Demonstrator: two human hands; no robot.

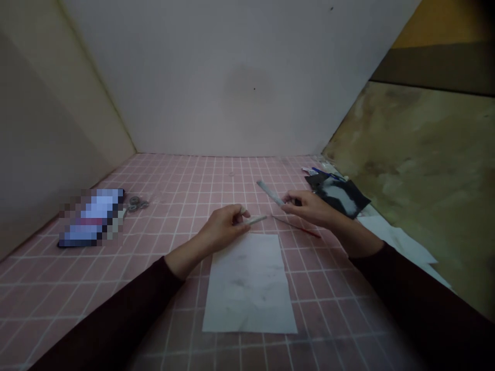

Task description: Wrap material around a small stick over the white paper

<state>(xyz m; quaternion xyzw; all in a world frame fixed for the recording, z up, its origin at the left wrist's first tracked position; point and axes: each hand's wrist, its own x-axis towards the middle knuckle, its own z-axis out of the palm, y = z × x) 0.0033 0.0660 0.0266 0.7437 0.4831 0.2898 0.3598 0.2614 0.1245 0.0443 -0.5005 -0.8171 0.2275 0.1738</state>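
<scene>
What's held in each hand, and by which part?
Left hand: a pale stick, by its left end. Right hand: a grey strip, by its near end.

Apparently a small craft corner; whether home or workshop cannot be told. A pink, white-gridded work surface (170,314) spreads beneath the left hand (228,224), scissors (136,203) left of it, drawing paper (247,288) just nearer, plain white wall (216,67) beyond.

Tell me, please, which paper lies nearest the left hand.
The middle paper, just below the left hand; the other papers lie right of the right hand.
</scene>
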